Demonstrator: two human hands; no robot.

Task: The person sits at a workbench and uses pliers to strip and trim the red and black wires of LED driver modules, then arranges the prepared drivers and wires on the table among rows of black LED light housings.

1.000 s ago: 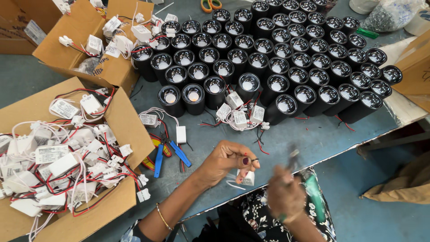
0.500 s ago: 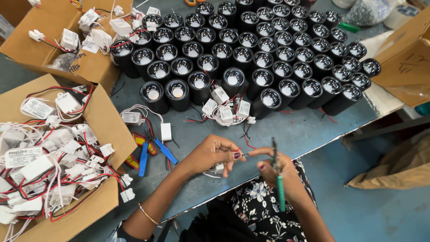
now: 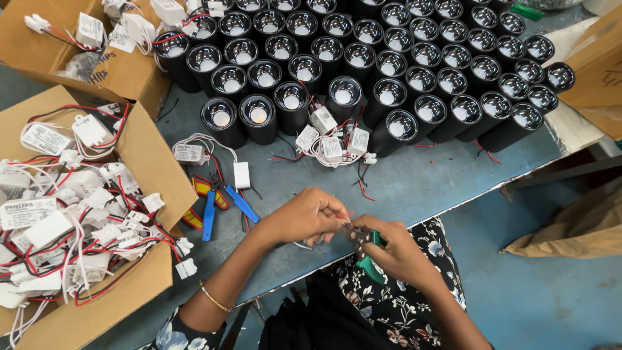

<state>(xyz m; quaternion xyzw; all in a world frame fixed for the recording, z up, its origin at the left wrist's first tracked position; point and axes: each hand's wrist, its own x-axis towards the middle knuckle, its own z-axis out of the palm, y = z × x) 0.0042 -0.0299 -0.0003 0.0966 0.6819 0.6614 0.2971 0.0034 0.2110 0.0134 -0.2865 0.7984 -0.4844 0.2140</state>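
My left hand (image 3: 303,217) pinches a thin red wire end over the front edge of the blue-grey table (image 3: 414,185); a white wire trails under the palm. My right hand (image 3: 395,249) grips a small green-handled hand tool (image 3: 364,254), its metal tip held against the wire at my left fingertips. The two hands touch. A bracelet sits on my left wrist.
Several black cylindrical lamp housings (image 3: 363,58) crowd the table's far side, with small white drivers and loose red and black wires (image 3: 334,144) in front. A blue-handled wire stripper (image 3: 217,204) lies left of my hands. Open cardboard boxes (image 3: 78,207) of white drivers stand at left.
My hands have come together: the right hand brought the green tool down to the wire in my left fingers. The view has shifted slightly.
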